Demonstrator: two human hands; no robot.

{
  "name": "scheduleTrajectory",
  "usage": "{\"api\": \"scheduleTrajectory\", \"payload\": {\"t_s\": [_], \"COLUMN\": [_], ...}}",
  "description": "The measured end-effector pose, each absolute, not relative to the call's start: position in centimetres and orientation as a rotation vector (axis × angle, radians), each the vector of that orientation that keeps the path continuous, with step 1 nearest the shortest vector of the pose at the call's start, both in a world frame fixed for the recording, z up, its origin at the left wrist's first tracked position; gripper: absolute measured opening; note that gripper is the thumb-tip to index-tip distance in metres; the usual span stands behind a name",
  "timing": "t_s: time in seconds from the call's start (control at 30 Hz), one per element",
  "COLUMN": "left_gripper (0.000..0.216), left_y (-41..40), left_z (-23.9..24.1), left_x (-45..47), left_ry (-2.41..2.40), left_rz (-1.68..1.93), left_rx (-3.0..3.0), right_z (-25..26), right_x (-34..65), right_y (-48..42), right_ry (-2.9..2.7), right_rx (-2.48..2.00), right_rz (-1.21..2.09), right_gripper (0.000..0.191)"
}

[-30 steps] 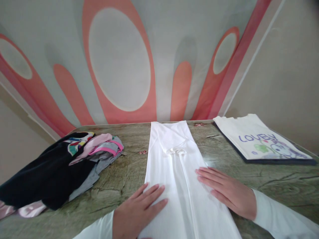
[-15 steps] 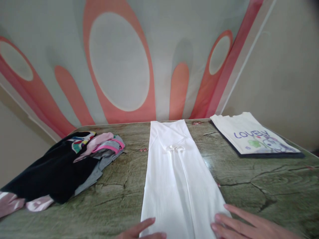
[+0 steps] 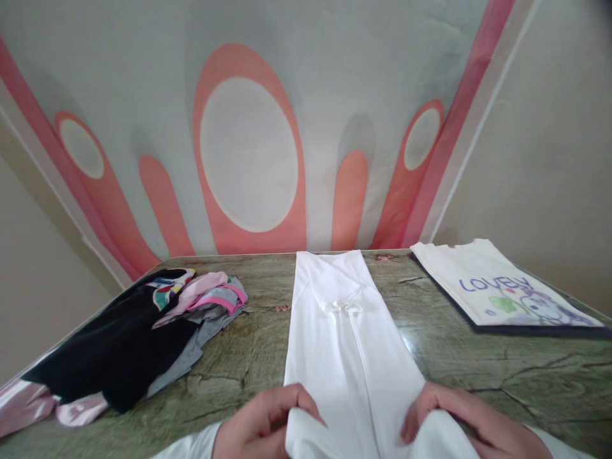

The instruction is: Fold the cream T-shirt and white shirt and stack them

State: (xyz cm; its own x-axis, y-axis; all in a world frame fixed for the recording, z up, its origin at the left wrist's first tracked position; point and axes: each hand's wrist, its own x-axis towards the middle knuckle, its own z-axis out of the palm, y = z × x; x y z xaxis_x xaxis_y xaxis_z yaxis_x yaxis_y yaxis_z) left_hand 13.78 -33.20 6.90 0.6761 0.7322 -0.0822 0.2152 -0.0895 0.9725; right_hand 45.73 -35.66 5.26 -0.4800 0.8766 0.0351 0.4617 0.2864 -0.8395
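Observation:
A long white ribbed dress [image 3: 329, 357] lies lengthwise down the middle of the table, with a gathered ruffle and thin ties near its far part. My left hand [image 3: 268, 421] grips its left edge close to me, thumb and fingers closed on the cloth. On the opposite edge, my right hand [image 3: 468, 417] is closed on the fabric in the same way. Between the hands and my body the near part of the dress is lifted and bunched; its lower end is out of view.
At the left lies a loose heap of clothes [image 3: 129, 344], black, pink and grey. A folded white shirt [image 3: 478, 280] lettered "LOVELY" rests on dark cloth at the right. The wood-patterned table [image 3: 239, 363] meets a wall [image 3: 335, 83] with pink shapes behind.
Both hands went from lying with fingers outstretched on the dress to gripping its two edges. The near cloth has been raised. The view has tilted up slightly.

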Motion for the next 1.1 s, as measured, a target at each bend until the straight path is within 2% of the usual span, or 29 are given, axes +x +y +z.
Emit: {"api": "scheduleTrajectory", "payload": {"t_s": [0.1, 0.27, 0.37, 0.5, 0.6, 0.73, 0.97, 1.1], "left_gripper": [0.035, 0.035, 0.032, 0.026, 0.025, 0.023, 0.061, 0.07], "left_y": [-29.5, -18.8, -11.9, -6.2, -4.6, -3.8, -3.5, -3.4], "left_z": [9.5, 11.9, 10.9, 6.6, 3.3, 1.1, 0.4, 0.2], "left_x": [14.7, 16.5, 17.4, 17.7, 17.3, 16.6, 16.9, 17.3], "left_ry": [0.703, 0.657, 0.73, 0.872, 0.888, 0.883, 0.837, 0.81], "left_rz": [0.703, 0.991, 1.117, 1.014, 0.985, 0.976, 1.065, 1.162], "left_rx": [1.506, 1.301, 1.085, 0.846, 0.822, 0.828, 0.908, 0.954], "right_z": [7.8, 9.9, 7.3, 1.0, -2.8, -4.7, -4.3, -3.5], "right_x": [45.6, 45.2, 44.7, 45.0, 46.1, 47.1, 47.2, 47.1], "right_y": [-32.3, -22.9, -16.2, -9.1, -6.6, -5.6, -5.5, -6.1], "right_ry": [-1.953, -1.52, -1.359, -1.386, -1.419, -1.466, -1.546, -1.609], "right_rx": [-1.126, -0.905, -0.893, -1.225, -1.318, -1.364, -1.419, -1.393], "right_rz": [1.209, 1.313, 1.174, 0.949, 0.882, 0.82, 0.733, 0.719], "right_gripper": [0.031, 0.029, 0.032, 0.032, 0.039, 0.049, 0.049, 0.057]}}
